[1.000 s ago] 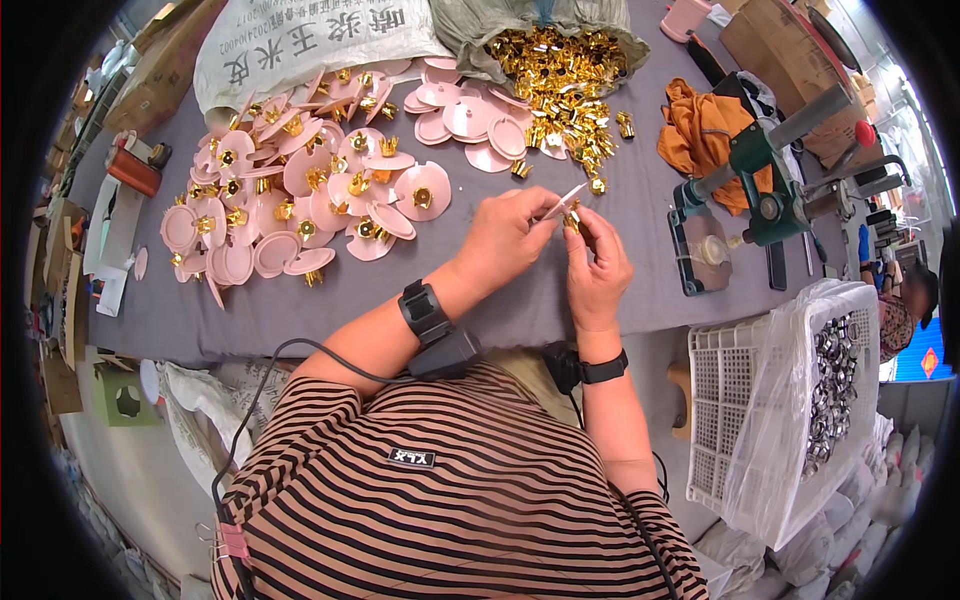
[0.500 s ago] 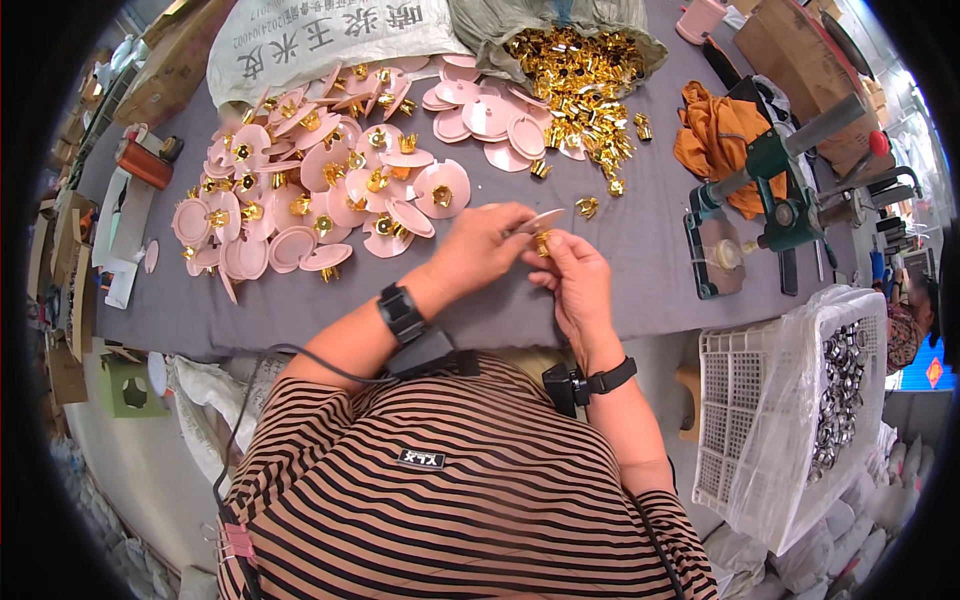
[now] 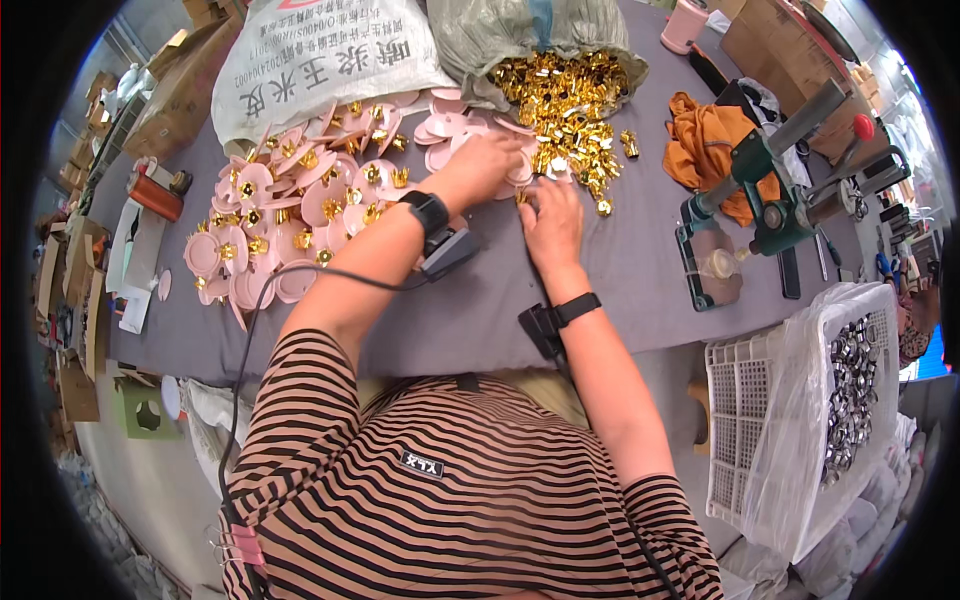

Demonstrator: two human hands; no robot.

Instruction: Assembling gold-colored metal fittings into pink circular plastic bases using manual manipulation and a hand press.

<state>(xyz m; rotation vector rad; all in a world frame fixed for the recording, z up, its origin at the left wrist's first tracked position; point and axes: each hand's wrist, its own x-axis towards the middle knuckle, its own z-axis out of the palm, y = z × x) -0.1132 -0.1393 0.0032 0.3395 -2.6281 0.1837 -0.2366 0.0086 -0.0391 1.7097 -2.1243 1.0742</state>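
Pink flat round plastic discs (image 3: 440, 128) lie in a loose pile near the far middle of the worktop, partly under the person's left hand (image 3: 487, 165). Its fingers reach over them, back of the hand upward; whether it pinches one is hidden. Close by, the right hand (image 3: 555, 225) has its fingers bent at the near edge of that pile, by a small gold crown-shaped metallic piece (image 3: 521, 197); I cannot tell if it grips anything.

Shiny gold crown-shaped pieces (image 3: 590, 150) spill from the mouth of a grey-green woven plastic sack (image 3: 545, 35), which seems laid on its side so they are easy to reach. To the left, pink discs bearing gold crowns (image 3: 300, 205) lie heaped, probably kept apart so the plain ones stay distinct. A white printed woven sack (image 3: 320, 75) lies behind them.

Smooth grey cloth covers the worktop (image 3: 650, 270). On its right stand a green metal hand press (image 3: 765, 185) and a crumpled orange cloth (image 3: 705, 130). Below, a white plastic lattice crate (image 3: 735, 430), lined with clear film, holds silvery metal pieces (image 3: 850, 400). Cardboard boxes (image 3: 775, 45) crowd the room's edges.
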